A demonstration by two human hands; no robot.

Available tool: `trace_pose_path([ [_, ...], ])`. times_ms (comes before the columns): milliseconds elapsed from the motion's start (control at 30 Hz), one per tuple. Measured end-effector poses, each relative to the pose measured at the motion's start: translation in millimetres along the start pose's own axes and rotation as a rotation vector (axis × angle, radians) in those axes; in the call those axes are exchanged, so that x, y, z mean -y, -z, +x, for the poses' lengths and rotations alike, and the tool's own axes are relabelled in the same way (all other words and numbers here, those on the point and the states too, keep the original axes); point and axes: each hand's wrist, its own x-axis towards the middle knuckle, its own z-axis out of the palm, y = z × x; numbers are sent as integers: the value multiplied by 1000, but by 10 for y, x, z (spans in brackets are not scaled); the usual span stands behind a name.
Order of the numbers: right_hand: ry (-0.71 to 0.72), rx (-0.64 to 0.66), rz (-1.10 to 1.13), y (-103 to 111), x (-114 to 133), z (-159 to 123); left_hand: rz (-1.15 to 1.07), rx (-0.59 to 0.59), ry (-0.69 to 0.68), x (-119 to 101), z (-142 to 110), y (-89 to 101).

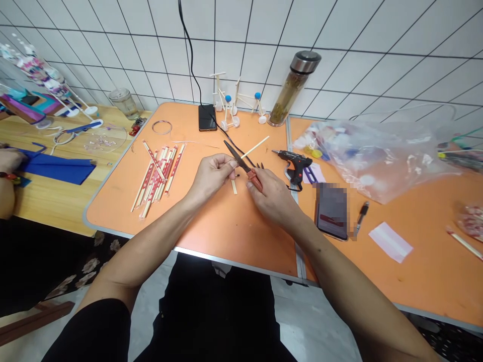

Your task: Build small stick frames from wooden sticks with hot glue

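My left hand (213,176) pinches a thin wooden stick (255,147) near its lower end, and the stick rises toward the far right. My right hand (270,196) grips red-handled scissors (254,179), with the dark blades (236,157) pointing up and left across the stick. Both hands hover close together above the orange table (234,236). To the left of my left hand lies a loose pile of red-and-white paper-wrapped chopsticks (158,176). A black hot glue gun (296,163) rests just beyond my right hand.
Small stick-built wheeled models (226,103) stand by the tiled wall, near a black phone (207,117) with a cable and a glass flask (294,88). A plastic bag (373,156) and a second phone (332,211) lie right. A co-worker's hand (11,161) rests by blue paper (56,168) on the left.
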Motion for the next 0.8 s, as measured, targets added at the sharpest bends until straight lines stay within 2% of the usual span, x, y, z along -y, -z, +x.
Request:
trace_pose_path([
  [200,-23,38,76,14,25,9,145,-76,-92,-25,-13,-5],
  [533,-14,10,34,2,38,-19,177,-92,-94,-34,-37,-40],
  [633,6,33,0,51,46,-24,135,-107,-101,-39,-12,3],
  [800,-22,117,-4,193,42,-41,79,-209,-131,-37,79,167],
])
